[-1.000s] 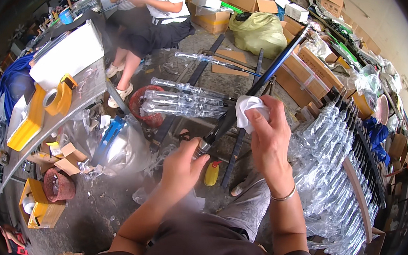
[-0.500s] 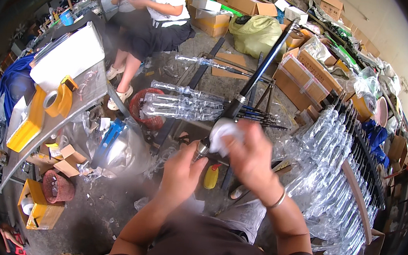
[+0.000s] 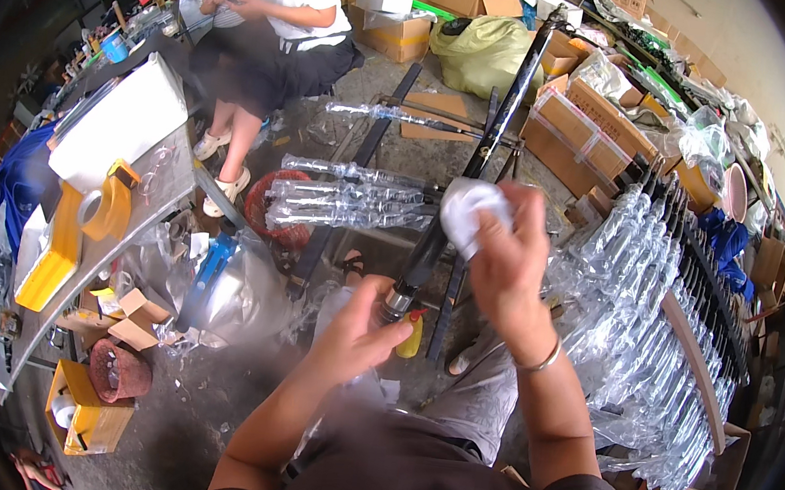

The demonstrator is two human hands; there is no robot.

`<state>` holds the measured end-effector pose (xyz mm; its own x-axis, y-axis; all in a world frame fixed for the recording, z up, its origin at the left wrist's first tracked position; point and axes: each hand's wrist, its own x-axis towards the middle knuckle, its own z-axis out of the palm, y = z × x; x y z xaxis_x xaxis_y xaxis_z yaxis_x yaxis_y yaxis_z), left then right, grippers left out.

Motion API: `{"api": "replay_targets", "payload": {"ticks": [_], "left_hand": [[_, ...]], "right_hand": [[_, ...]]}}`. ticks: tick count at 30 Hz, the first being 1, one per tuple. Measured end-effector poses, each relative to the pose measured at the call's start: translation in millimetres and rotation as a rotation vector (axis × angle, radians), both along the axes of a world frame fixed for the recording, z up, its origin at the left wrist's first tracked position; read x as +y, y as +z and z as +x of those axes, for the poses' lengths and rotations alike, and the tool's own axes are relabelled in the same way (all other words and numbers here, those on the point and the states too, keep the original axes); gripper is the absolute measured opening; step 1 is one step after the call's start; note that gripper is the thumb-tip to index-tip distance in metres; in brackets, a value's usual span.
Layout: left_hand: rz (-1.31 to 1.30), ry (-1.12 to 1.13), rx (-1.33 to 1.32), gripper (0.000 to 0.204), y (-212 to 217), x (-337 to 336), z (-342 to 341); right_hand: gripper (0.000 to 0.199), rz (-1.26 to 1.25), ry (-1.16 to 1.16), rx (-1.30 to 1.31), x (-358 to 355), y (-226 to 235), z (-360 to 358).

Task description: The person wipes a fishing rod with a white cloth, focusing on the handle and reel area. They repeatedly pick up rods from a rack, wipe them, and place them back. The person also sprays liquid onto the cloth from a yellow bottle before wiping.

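Observation:
A long black fishing rod (image 3: 495,130) slants up and away from me, its far end to the right. My left hand (image 3: 350,338) is closed around its near end, by a silver metal band. Partway up the shaft my right hand (image 3: 510,269), slightly blurred, presses a white cloth (image 3: 469,211) against the rod. Beyond the rod lie several plastic-wrapped rods (image 3: 348,210) on a low dark stand. Below my grip a yellow bottle (image 3: 409,341) with a red cap shows in part.
Many plastic-wrapped rods (image 3: 615,316) lean in a rack at right. On the left, a table (image 3: 152,183) holds yellow tape holders (image 3: 55,253) and a white box (image 3: 127,126). A seated person (image 3: 306,21) works at the back. Cardboard boxes (image 3: 579,150) stand behind the rod.
My right hand and the cloth have moved up the shaft, away from my left hand. The left hand keeps its hold near the rod's end. The view has shifted slightly.

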<state>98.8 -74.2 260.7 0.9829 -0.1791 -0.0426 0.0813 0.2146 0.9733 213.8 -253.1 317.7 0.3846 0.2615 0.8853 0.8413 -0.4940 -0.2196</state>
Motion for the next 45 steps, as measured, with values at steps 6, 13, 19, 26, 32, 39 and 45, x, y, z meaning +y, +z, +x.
{"api": "replay_targets", "payload": {"ticks": [6,13,19,26,32,39,45], "left_hand": [[-0.380,-0.121,0.061,0.037,-9.0,7.1,7.1],[-0.511,-0.260,0.108,0.055,-10.3,12.7,7.8],[-0.696,-0.443,0.184,0.056,-14.4,11.5,8.0],[-0.717,-0.505,0.238,0.060,-10.2,12.3,10.5],[-0.477,-0.330,0.164,0.049,-2.4,11.8,13.3],[-0.162,-0.142,0.096,0.034,-2.9,9.2,24.0],[0.048,-0.026,-0.013,0.027,9.6,-2.5,22.2]], "right_hand": [[0.021,-0.097,0.100,0.013,-1.1,-20.2,-10.2],[0.027,-0.019,0.220,0.081,0.5,-35.8,-21.8],[0.033,0.233,0.314,0.261,1.3,-40.0,-14.9],[0.015,0.338,0.316,0.349,2.3,-35.5,-10.9],[0.035,0.192,0.133,0.272,-8.0,-15.0,0.5],[0.028,-0.031,0.158,0.268,-6.1,-38.1,-17.4],[0.030,-0.139,0.234,0.174,-4.0,-42.1,-29.3]]}}
